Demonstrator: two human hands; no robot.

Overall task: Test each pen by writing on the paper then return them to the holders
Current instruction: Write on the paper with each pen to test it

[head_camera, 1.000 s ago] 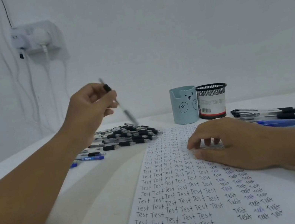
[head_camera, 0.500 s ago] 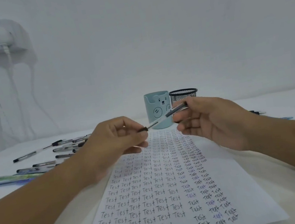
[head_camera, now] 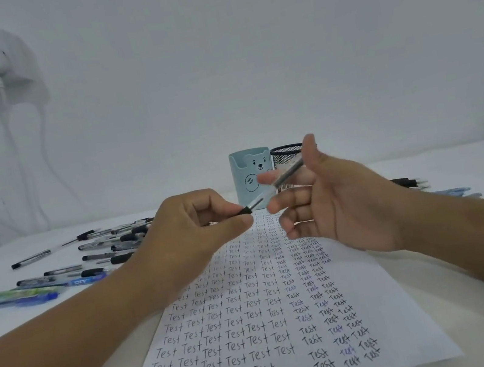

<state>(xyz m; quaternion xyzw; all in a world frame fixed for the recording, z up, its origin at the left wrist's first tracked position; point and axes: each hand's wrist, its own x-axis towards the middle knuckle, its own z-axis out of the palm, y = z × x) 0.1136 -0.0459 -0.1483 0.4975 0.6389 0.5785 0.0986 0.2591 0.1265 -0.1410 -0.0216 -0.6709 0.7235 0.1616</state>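
Since half a second earlier, left hand [head_camera: 196,223] pinches the black cap off the clear-barrelled pen [head_camera: 279,182] held loosely in the half-open right hand [head_camera: 332,197] above the nearly filled white paper [head_camera: 393,311]; many pens remain on the counter [head_camera: 63,312].

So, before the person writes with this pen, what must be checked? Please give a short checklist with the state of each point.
1. Pen held: ok, the left hand pinches its black end and the right hand holds the barrel.
2. Cap removed: cannot tell.
3. Free space on the paper: ok, the right edge and bottom are blank.
4. Paper lies flat: ok.
5. Blue bear holder and mesh holder upright: ok.
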